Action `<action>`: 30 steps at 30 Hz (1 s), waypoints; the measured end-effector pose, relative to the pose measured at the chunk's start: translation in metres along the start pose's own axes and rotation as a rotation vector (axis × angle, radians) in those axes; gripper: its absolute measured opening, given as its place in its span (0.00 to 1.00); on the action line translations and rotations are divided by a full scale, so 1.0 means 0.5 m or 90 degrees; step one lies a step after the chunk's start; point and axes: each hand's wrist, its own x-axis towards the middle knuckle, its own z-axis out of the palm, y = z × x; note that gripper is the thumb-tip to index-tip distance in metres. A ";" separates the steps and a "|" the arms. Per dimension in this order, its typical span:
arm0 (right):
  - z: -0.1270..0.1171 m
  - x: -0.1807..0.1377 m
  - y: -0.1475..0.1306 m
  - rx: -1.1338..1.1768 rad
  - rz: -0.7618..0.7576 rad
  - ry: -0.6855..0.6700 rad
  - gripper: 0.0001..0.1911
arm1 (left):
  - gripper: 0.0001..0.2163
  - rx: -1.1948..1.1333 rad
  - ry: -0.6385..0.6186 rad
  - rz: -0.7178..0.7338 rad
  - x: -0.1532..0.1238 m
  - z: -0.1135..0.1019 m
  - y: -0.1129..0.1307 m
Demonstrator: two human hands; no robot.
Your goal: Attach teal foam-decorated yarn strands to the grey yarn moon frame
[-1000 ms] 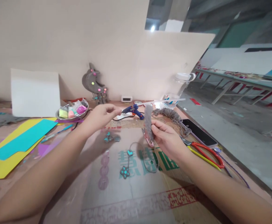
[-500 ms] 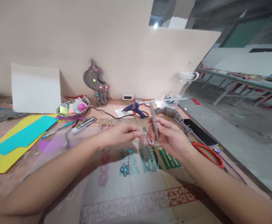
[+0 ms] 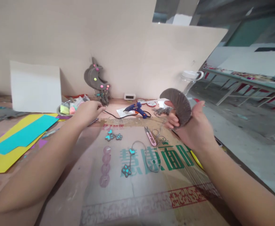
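Note:
My right hand grips a grey yarn-wrapped crescent moon, its broad ribbed face turned toward me. On the left, my left hand has its fingers drawn together; whatever they pinch, if anything, is hidden. Its fingertips come close to a similar finished moon ornament with coloured balls and dangling pieces at the wall. Below, a grey cord lies in a loop on the cardboard, with a blue heart and a blue-and-grey flower. More small blue-and-grey pieces lie farther back.
A blue glue gun rests at the back, its cable running left. Pink thread snips lie mid-table. Yellow and blue sheets cover the left side. A clear bottle stands at the back right.
My left hand has moved left and back, from the middle toward the hanging ornament. My right hand has moved right and turned the crescent from edge-on to face-on.

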 end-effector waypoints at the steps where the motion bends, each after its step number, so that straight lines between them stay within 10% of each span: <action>1: -0.001 0.000 0.005 0.002 0.000 -0.002 0.26 | 0.12 -0.017 -0.005 0.005 0.000 0.000 0.000; 15: 0.060 0.014 0.157 -0.210 0.309 -0.029 0.21 | 0.10 -0.793 -0.066 -0.006 -0.015 -0.057 0.073; 23: 0.031 0.029 0.165 -0.493 0.288 -0.123 0.38 | 0.12 -0.264 -0.078 0.182 -0.003 0.045 0.071; 30: 0.012 0.005 0.208 -0.654 0.067 -0.145 0.25 | 0.11 -0.207 -0.157 0.349 0.023 0.189 0.075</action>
